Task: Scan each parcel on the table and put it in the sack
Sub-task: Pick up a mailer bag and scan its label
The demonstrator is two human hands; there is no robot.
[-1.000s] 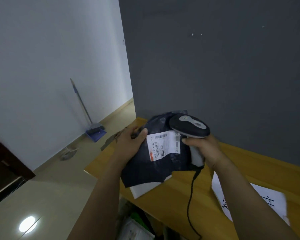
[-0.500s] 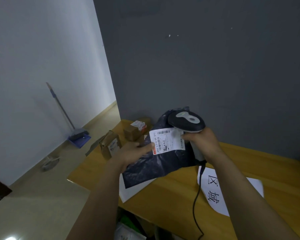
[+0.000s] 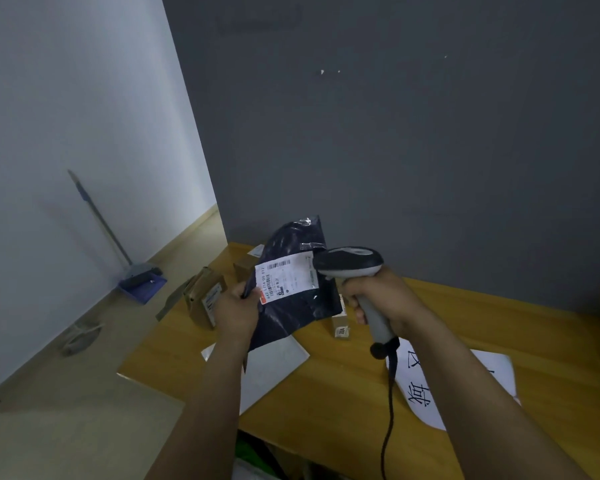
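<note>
My left hand (image 3: 238, 311) grips the left edge of a dark plastic mailer parcel (image 3: 297, 304) and holds it up above the wooden table (image 3: 343, 403). Its white barcode label (image 3: 286, 277) faces me. My right hand (image 3: 381, 299) is closed around the grey handle of a corded barcode scanner (image 3: 349, 263), whose head sits just right of the label and points at it. A green and white sack (image 3: 253, 460) shows partly under the table's front edge, between my forearms.
Brown cardboard parcels (image 3: 207, 299) stand at the table's far left, a small box (image 3: 340, 325) behind the mailer. A white sheet (image 3: 274, 368) and a paper with large characters (image 3: 430, 386) lie on the table. A broom and dustpan (image 3: 139, 275) lean at the left wall.
The view has swung right and the boxes on the table have come into sight. The scanner has shifted from over the label to its right side. My left hand still holds the mailer.
</note>
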